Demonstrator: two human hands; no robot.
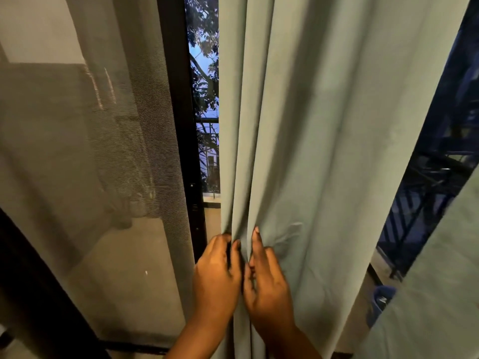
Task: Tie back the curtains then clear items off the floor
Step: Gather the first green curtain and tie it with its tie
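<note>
Two hands meet low on a pale grey-green curtain (324, 151), a smooth, matte cloth that hangs in long soft folds down the middle of the view. The left hand (216, 278) curls its fingers round the curtain's left edge and bunches a pleat, while the right hand (267, 283) lies just beside it, its index finger straight against the cloth and its other fingers bent into a fold; both grips have hold of the fabric. Left of the curtain stands a dark door frame (181, 125), and beyond it a fine woven mesh screen (116, 151), grey and see-through. Through the narrow gap show leaves and a dusk-blue sky. At the right edge a second strip of the same cloth (440, 294) is cut off, with a blue container (381, 299) half hidden behind it; white marks on it are too blurred to read.
</note>
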